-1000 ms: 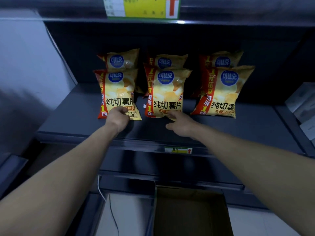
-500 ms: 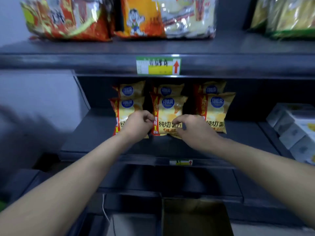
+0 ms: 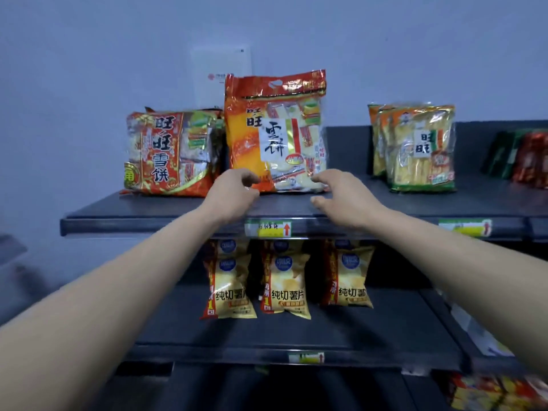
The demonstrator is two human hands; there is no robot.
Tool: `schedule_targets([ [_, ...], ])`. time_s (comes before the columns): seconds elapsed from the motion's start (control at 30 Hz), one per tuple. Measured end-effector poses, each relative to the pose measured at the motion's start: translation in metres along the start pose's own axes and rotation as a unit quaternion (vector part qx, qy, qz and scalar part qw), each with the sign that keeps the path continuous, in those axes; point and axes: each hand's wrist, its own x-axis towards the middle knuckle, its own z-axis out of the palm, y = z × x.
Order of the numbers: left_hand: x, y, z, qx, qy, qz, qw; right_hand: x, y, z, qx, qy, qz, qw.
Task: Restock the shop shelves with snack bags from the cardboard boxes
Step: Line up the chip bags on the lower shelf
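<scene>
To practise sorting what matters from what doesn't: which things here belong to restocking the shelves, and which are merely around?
In the job: left hand, right hand, both by the tall orange cracker bag; top shelf; yellow chip bags below.
Just about: price label; white wall panel; dark packs at far right.

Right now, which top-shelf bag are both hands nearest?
The tall orange bag in the middle, upright, between left hand and right hand; the red bag sits left, the yellow-green bags right.
</scene>
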Motion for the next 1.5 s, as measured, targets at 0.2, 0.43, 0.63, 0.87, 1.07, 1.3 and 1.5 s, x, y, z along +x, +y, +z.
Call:
schedule_targets([
  [0.2, 0.028, 0.004, -0.002, 0.007, 0.032, -0.082, 0.996, 0.042, 0.026, -0.005, 0.01, -0.038, 0.032, 0.999],
  [0.43, 0.051, 0.018, 0.02, 0.006, 0.021, -0.067, 0.998, 0.059, 0.06, -0.002, 0.015, -0.052, 0.084, 0.995],
  [0.63, 0.083, 0.087, 0.08, -0.073, -0.096, 0.043, 0.992, 0.034, 0.115, -0.042, -0.013, 0.039, 0.218, 0.975],
  [0.87, 0.116, 0.141, 0.157, -0.11, -0.176, 0.027, 0.978, 0.023, 0.205, -0.084, 0.075, 0.091, 0.335, 0.935],
  [1.07, 0.147, 0.164, 0.221, -0.161, -0.181, -0.065, 0.968, 0.053, 0.276, -0.083, 0.218, 0.039, 0.33, 0.918],
  [1.3, 0.175, 0.172, 0.259, -0.154, -0.151, -0.098, 0.972, 0.092, 0.317, -0.07, 0.306, -0.083, 0.282, 0.906],
  [1.5, 0.191, 0.155, 0.257, -0.147, -0.123, -0.132, 0.973, 0.113, 0.306, -0.05, 0.366, -0.104, 0.207, 0.901],
])
